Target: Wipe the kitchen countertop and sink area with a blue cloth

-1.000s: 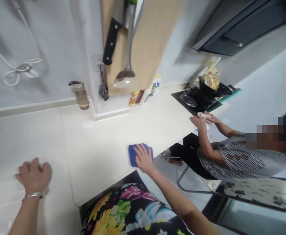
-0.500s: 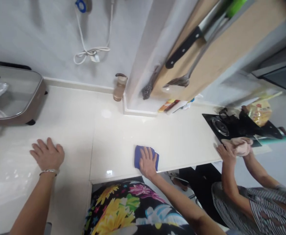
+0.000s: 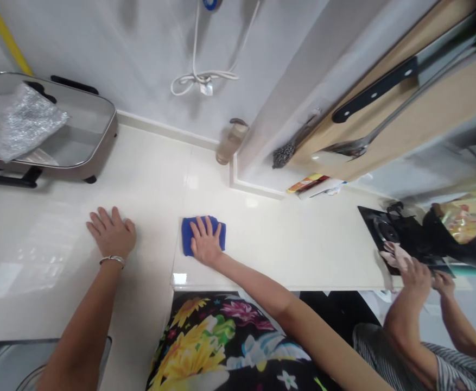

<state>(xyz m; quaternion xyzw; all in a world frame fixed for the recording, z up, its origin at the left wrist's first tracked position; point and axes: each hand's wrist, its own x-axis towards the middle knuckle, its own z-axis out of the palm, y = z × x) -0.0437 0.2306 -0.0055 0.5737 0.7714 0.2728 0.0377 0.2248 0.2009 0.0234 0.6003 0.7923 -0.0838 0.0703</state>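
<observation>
My right hand (image 3: 207,243) holds a folded blue cloth (image 3: 188,237) against the white countertop (image 3: 270,239), its fingers spread over the top and the palm pressing down. The cloth lies just right of a seam in the counter. To the left, my left hand (image 3: 114,233) rests flat on the counter with the fingers stretched out and nothing in it. A bracelet (image 3: 113,259) circles that wrist. Behind the left hand stands a wide electric pan (image 3: 103,142) with a glass lid, and a silvery bubble-wrap bag (image 3: 34,122) lies on it.
At the back wall, a brown-tinted glass jug (image 3: 230,144) stands beside a pillar (image 3: 258,163). A knife (image 3: 376,92) hangs on a wooden board to the right. Beyond, a co-worker's hand (image 3: 417,277) holds a pink cloth (image 3: 396,254) at the black stove (image 3: 368,217). A sink (image 3: 5,364) lies front left.
My right hand has slid the blue cloth left and a little away from me, toward the seam. The view has shifted left. The co-worker's pink cloth has moved onto the stove's edge.
</observation>
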